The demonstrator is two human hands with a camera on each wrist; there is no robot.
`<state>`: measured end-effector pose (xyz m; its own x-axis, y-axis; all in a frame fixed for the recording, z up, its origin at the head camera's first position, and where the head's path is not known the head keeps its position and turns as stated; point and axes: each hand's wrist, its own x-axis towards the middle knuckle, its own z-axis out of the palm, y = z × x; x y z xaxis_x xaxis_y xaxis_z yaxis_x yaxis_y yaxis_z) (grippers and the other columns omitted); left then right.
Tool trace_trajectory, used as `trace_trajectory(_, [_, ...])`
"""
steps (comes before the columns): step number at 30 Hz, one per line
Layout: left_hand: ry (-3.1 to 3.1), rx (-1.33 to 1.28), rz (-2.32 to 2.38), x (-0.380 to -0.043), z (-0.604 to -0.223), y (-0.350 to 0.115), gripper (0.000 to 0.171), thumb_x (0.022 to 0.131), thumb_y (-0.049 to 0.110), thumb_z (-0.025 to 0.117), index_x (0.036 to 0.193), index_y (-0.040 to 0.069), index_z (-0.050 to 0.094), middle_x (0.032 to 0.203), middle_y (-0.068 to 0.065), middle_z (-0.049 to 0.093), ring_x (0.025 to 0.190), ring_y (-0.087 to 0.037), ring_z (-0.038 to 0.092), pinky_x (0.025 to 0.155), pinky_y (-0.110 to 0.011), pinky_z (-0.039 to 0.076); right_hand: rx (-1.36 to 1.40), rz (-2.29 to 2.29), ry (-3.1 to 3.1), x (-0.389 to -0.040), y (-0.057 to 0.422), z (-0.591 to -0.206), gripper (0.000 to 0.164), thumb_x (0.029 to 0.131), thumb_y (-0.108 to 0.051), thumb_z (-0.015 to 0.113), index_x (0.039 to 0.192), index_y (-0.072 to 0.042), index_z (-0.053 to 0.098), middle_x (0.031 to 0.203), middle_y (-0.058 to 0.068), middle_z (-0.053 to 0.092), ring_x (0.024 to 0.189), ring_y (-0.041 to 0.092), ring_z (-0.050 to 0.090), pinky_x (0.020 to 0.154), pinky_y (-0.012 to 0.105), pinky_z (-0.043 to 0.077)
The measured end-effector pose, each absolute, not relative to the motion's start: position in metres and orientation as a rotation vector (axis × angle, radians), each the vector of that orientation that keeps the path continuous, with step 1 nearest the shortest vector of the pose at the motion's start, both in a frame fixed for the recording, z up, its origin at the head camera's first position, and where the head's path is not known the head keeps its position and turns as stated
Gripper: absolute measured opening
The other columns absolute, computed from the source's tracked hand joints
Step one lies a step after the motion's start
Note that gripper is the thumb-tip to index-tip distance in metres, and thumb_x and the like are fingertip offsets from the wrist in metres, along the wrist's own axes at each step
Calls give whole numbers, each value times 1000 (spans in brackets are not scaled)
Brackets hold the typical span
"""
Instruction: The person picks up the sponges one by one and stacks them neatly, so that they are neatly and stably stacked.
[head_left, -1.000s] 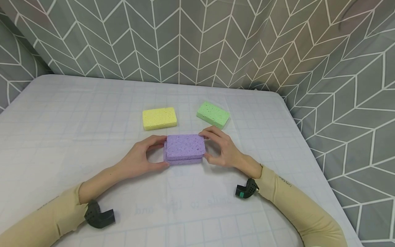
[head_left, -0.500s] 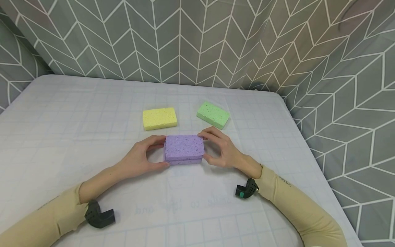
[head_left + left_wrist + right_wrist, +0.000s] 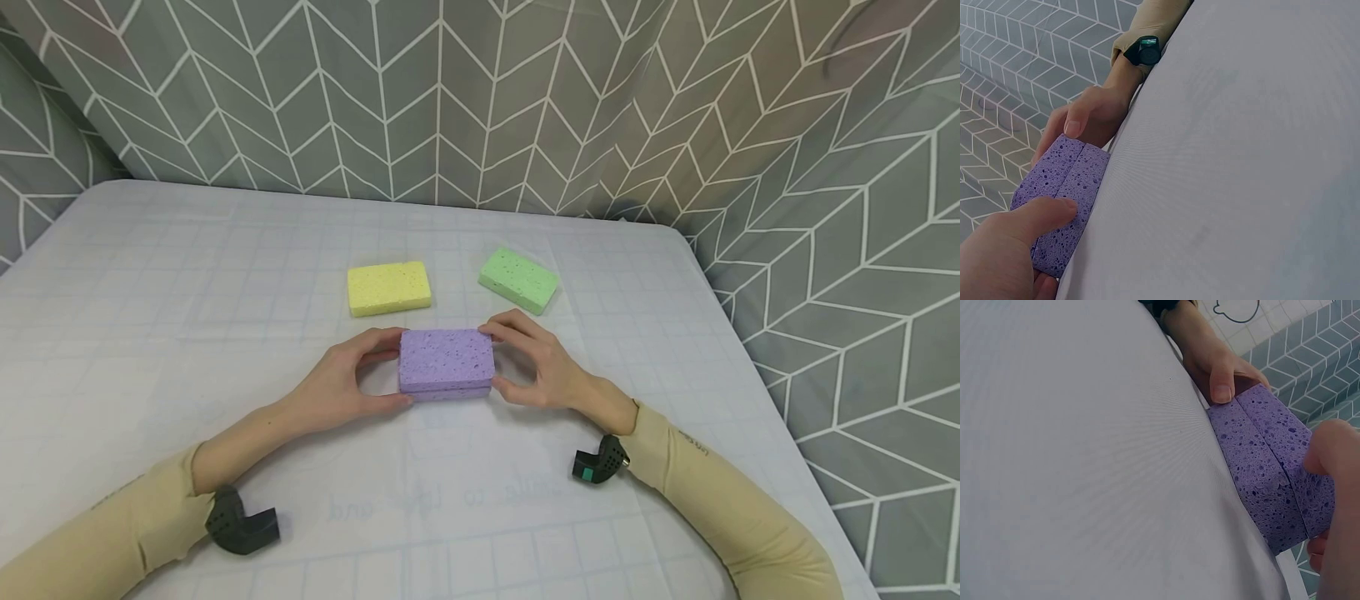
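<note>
Two purple sponges lie one on top of the other on the white-covered table, their edges nearly lined up. My left hand (image 3: 348, 383) holds the lower purple sponge (image 3: 446, 395) by its left end, the thumb at the near side and the fingers at the far side. At the opposite end, my right hand (image 3: 543, 367) pinches the upper purple sponge (image 3: 446, 358) between thumb and fingers. In the right wrist view a thin seam divides the upper sponge (image 3: 1275, 422) from the lower sponge (image 3: 1247, 465). The left wrist view shows the left thumb (image 3: 1047, 214) against the lower one.
Behind the stack lie a yellow sponge (image 3: 388, 288) on the left and a green sponge (image 3: 518, 280), set at an angle, on the right. The table (image 3: 187, 275) ends at a patterned grey curtain (image 3: 405, 100) at the back and right.
The upper purple sponge has slid slightly left and toward me with the right hand, so it now lies more evenly over the lower one. The left hand has stayed put.
</note>
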<state>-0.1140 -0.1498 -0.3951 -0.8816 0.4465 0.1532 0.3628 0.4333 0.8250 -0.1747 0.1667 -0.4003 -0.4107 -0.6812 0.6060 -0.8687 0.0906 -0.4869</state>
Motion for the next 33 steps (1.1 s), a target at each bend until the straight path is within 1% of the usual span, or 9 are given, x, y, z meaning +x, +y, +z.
trace_trajectory(8, [2580, 743, 1464, -115, -396, -151, 81, 75, 29, 90, 143, 12, 49, 137, -5, 59, 125, -22, 61, 111, -36, 45, 1576, 1223, -2136, -175, 167, -401, 63, 74, -11, 74, 131, 7, 56, 121, 17, 56, 109, 26, 59, 97, 33, 55])
trace_trajectory(16, [2580, 756, 1471, -114, -395, -150, 83, 76, 28, 89, 146, 13, 47, 140, -5, 57, 126, -22, 60, 111, -37, 45, 1586, 1229, -2145, -175, 167, -401, 63, 75, -10, 73, 132, 7, 55, 121, 18, 55, 111, 26, 58, 98, 34, 55])
trace_trajectory(20, [2555, 761, 1518, -114, -394, -150, 81, 76, 26, 89, 145, 14, 47, 141, -3, 56, 127, -22, 59, 111, -34, 45, 1587, 1227, -2148, -175, 167, -400, 62, 75, -10, 73, 132, 7, 55, 121, 18, 55, 111, 26, 58, 98, 34, 55])
trace_trajectory(26, [2511, 764, 1616, -114, -394, -150, 81, 75, 23, 90, 144, 13, 49, 140, 0, 56, 125, -19, 60, 110, -26, 45, 1589, 1224, -2146, -175, 167, -401, 62, 75, -10, 73, 132, 7, 55, 122, 18, 55, 111, 26, 58, 99, 33, 55])
trace_trajectory(29, [2487, 751, 1655, -114, -394, -149, 82, 74, 22, 91, 144, 13, 49, 140, 3, 56, 125, -17, 60, 110, -24, 44, 1594, 1223, -2133, -175, 167, -401, 62, 75, -9, 72, 132, 8, 55, 122, 18, 56, 109, 27, 59, 98, 32, 55])
trace_trajectory(33, [2472, 757, 1696, -113, -394, -149, 78, 74, 20, 90, 142, 15, 51, 139, 3, 57, 124, -17, 60, 110, -25, 44, 1595, 1222, -2126, -175, 167, -401, 62, 75, -8, 72, 132, 8, 55, 122, 18, 56, 109, 27, 59, 97, 32, 55])
